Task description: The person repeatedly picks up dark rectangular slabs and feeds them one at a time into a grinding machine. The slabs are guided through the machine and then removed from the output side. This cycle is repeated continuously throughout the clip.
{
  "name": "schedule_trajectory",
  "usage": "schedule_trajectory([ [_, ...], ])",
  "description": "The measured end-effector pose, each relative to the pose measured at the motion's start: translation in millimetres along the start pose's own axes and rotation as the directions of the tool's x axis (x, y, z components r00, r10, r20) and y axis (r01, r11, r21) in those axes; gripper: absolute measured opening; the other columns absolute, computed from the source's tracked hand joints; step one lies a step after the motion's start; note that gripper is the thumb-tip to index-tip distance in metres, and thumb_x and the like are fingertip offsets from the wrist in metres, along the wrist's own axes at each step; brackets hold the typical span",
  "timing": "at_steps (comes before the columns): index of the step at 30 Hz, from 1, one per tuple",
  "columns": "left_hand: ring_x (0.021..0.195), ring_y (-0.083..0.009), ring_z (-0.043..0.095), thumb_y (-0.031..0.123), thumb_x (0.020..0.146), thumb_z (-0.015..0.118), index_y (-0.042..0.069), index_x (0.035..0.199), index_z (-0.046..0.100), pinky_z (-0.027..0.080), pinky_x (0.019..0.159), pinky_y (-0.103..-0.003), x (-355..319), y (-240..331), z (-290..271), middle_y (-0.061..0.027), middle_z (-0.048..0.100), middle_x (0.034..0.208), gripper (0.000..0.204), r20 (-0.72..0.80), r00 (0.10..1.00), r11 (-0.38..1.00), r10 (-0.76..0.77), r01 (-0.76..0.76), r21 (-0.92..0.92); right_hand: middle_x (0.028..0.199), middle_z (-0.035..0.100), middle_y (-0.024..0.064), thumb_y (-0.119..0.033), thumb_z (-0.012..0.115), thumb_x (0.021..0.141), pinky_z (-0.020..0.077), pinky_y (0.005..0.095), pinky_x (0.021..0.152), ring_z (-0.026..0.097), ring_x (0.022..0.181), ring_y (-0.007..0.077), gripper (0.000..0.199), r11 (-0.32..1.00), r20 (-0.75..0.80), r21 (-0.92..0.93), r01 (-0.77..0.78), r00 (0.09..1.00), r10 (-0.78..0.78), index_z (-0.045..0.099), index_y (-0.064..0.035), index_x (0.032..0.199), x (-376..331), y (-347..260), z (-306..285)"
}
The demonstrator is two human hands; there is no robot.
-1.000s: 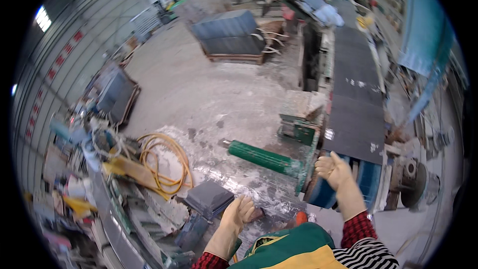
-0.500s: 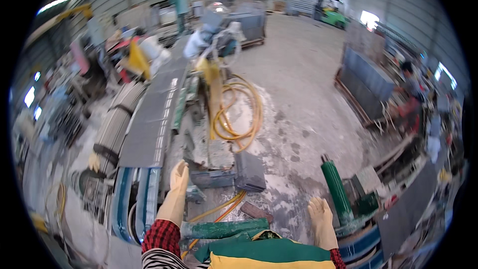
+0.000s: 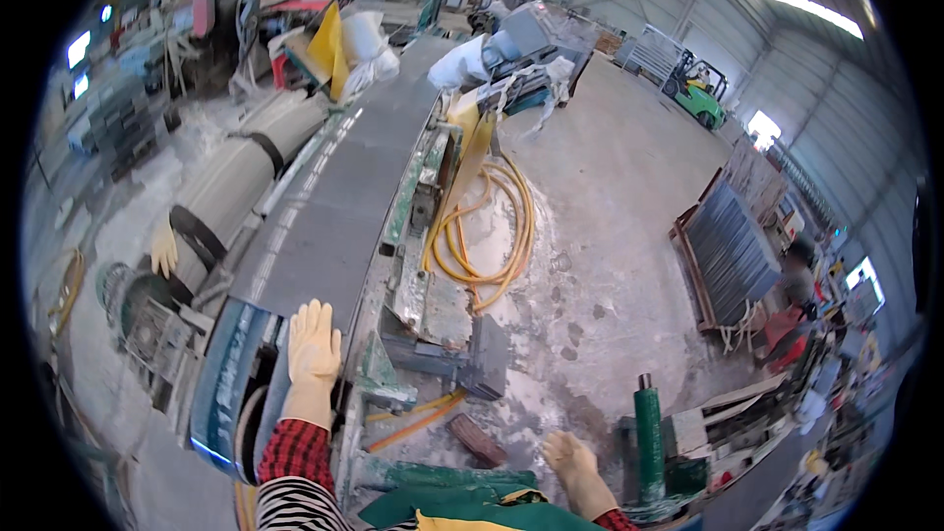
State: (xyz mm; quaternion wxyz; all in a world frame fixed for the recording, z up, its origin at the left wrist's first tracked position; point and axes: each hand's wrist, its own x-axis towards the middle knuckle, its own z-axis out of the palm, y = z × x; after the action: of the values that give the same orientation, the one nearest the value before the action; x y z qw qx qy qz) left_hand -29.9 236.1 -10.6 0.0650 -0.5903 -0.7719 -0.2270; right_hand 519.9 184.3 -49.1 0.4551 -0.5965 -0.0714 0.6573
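My left hand [image 3: 314,352], in a cream rubber glove, lies flat with its fingers stretched out at the near end of a long grey slab surface [image 3: 339,206]. Beneath its wrist is the blue, rounded end of the conveyor [image 3: 222,382]. My right hand [image 3: 573,467], gloved alike, hangs low over the floor with its fingers loosely bent and nothing visible in it. To its right stands a green upright roller [image 3: 648,442]. A reddish-brown block [image 3: 477,441] lies on the floor between my hands.
Coiled yellow hose [image 3: 526,226] lies right of the conveyor, near a dark stack of slabs [image 3: 484,359]. A spare glove [image 3: 163,248] rests by the large grey cylinder [image 3: 231,172]. Racked slabs [image 3: 730,246] and a person [image 3: 795,280] are at the right; a green forklift [image 3: 700,98] stands far back.
The view has swung left and tilted. My left hand has moved onto the conveyor's near end, its palm turning down. My right hand has shifted leftward in view, away from the green roller.
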Motion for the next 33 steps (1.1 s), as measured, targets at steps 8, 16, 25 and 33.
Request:
schedule_trajectory([
  [8,0.137,-0.0359,0.039,0.022,0.091,0.062,0.005,0.137,0.050,0.027,0.117,-0.048,-9.2,-4.0,-10.9,-0.0168,0.047,0.145,0.050,-0.035,0.999,0.999,-0.027,0.025,-0.047,0.113,0.067,0.0202,-0.022,0.044,0.105,0.0556,0.0433,0.087,0.067,0.096,0.0339,0.034,0.946,0.074,-0.226,-0.231,0.965,0.253,0.055,0.0052,0.122,8.0,37.9,31.9],
  [16,0.139,-0.0323,0.038,0.026,0.094,0.056,0.006,0.138,0.049,0.028,0.117,-0.045,-22.2,-4.8,-30.8,-0.0145,0.045,0.148,0.049,0.066,0.997,0.999,0.037,-0.037,-0.005,0.117,0.066,0.0179,-0.020,0.050,0.102,0.0565,0.0384,0.085,0.067,0.100,0.0298,0.035,0.860,0.060,-0.406,-0.309,0.930,0.363,0.052,0.0064,0.125,26.3,25.5,24.4],
  [25,0.140,-0.0278,0.038,0.025,0.097,0.050,0.008,0.143,0.045,0.026,0.118,-0.042,-52.5,-2.4,-39.5,-0.0113,0.044,0.149,0.050,0.128,0.992,0.996,-0.023,0.012,0.089,0.118,0.067,0.0161,-0.027,0.041,0.106,0.0562,0.0353,0.089,0.067,0.098,0.0299,0.037,0.796,0.753,0.012,-0.605,0.530,0.391,0.053,0.0049,0.120,84.0,28.6,-86.6],
  [33,0.137,-0.0275,0.042,0.023,0.094,0.054,0.008,0.139,0.049,0.028,0.118,-0.042,-65.4,-2.4,-50.8,-0.0116,0.047,0.147,0.047,0.084,0.994,0.997,-0.071,0.070,0.015,0.109,0.067,0.0168,-0.023,0.045,0.106,0.0567,0.0381,0.081,0.066,0.090,0.0292,0.035,0.873,-0.054,-0.347,-0.342,0.937,0.345,0.052,0.0063,0.123,52.7,-1.1,-59.8],
])
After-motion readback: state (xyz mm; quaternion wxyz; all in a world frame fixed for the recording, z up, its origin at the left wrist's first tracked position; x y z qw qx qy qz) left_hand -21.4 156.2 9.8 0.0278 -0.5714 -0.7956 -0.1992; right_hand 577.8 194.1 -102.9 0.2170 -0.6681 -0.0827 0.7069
